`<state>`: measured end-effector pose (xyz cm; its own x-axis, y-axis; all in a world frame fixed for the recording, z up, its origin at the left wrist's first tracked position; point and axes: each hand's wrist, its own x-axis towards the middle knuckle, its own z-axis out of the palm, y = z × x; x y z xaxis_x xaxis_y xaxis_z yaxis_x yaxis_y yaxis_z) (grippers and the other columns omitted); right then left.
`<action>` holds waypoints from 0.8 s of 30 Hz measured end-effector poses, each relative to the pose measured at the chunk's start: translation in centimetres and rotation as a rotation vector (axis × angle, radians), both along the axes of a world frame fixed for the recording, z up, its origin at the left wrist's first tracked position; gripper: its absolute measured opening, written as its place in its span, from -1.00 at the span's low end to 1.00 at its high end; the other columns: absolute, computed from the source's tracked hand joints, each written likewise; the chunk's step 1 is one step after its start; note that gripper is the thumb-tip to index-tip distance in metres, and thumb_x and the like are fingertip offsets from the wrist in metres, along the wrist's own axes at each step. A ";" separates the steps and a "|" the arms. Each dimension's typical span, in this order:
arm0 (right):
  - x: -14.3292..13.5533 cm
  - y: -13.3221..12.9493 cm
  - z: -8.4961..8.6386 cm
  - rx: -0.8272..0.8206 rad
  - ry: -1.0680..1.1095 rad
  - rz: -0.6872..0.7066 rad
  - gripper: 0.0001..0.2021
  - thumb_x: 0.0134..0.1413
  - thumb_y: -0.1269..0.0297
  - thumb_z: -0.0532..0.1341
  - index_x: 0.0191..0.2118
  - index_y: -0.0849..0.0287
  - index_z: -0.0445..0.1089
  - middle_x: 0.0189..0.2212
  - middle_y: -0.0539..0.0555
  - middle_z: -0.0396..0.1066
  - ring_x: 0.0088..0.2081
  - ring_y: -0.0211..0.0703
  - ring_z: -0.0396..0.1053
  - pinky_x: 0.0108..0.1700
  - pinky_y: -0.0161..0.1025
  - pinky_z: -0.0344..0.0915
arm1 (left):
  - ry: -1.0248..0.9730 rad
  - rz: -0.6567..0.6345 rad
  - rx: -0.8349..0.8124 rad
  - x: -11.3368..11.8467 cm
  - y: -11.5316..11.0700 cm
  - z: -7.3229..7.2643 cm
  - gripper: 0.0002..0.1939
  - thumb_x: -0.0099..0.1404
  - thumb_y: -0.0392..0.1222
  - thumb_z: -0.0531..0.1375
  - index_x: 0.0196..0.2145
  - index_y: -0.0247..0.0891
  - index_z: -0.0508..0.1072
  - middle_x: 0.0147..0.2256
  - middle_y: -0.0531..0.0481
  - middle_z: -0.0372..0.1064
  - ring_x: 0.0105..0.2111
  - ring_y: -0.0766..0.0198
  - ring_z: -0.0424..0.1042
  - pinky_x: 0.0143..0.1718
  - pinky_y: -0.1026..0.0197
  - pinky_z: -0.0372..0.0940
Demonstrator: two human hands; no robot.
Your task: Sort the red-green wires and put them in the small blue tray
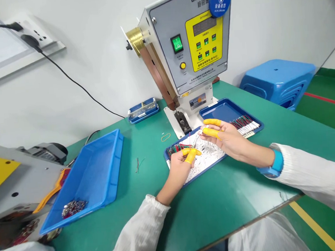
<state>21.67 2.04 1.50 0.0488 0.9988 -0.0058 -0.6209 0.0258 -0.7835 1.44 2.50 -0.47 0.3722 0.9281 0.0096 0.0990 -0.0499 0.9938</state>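
Pinching thin wires (pixel 195 140) in left hand (pixel 180 168) and right hand (pixel 231 140) fingers (pixel 212 132), above blue tray (pixel 206 170) inside front edge of table (pixel 220 206).

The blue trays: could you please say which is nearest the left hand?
The tray of white pieces, under the left hand; the large tray, rear tray and right tray lie farther off.

This single view looks from the person's head, forward and downward on the green surface (pixel 220 202), quite near; the left hand (pixel 182 163) and right hand (pixel 229 139) are around the centre, the crimping machine (pixel 189 38) tilted at upper middle.
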 end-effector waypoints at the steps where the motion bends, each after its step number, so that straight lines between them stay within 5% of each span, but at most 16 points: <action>1: 0.0 0.0 0.0 0.000 0.004 -0.003 -0.60 -0.13 0.28 0.57 -0.13 0.04 0.51 -0.20 -0.02 0.56 -0.14 -0.15 0.56 0.14 -0.03 0.48 | -0.001 -0.003 0.001 0.0 0.0 0.0 -0.54 0.28 0.19 0.29 -0.36 -0.33 0.63 -0.70 0.15 0.15 -0.69 0.47 0.02 -0.62 0.33 -0.06; 24: -0.3 -0.1 0.1 -0.033 0.055 -0.052 -0.64 -0.17 0.35 0.58 -0.19 0.07 0.56 -0.26 -0.03 0.57 -0.19 -0.21 0.55 0.05 -0.16 0.51 | 0.030 0.009 -0.005 0.1 -0.3 0.3 -0.60 0.31 0.11 0.27 -0.32 -0.34 0.65 -0.69 0.15 0.14 -0.67 0.47 0.02 -0.58 0.34 -0.02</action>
